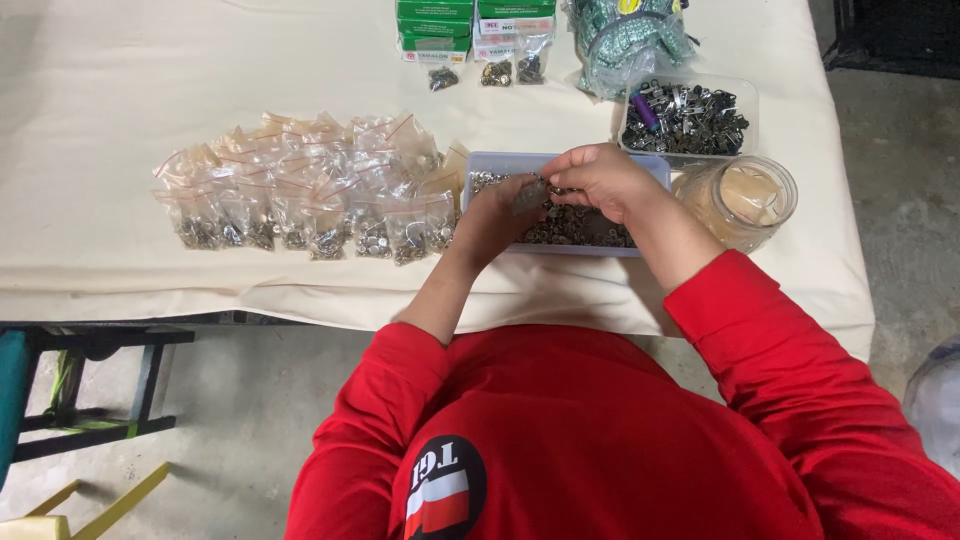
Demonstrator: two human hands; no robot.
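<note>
Over a shallow bluish tray [480, 165] filled with small metal parts, both my hands meet. My left hand [497, 215] pinches a small clear plastic bag [529, 195] at the tray's left half. My right hand [600, 180] hovers right beside it, fingers bunched at the bag's mouth, holding what looks like a few small metal parts. To the left of the tray lies a pile of filled little clear bags [300, 190], each with metal pieces at the bottom.
A clear round jar [745, 200] stands right of the tray. Behind it sits a clear box of dark metal clips [690, 115]. Green boxes [435, 25] and a bagged green bundle [630, 35] lie at the table's far edge. White cloth covers the table [100, 90].
</note>
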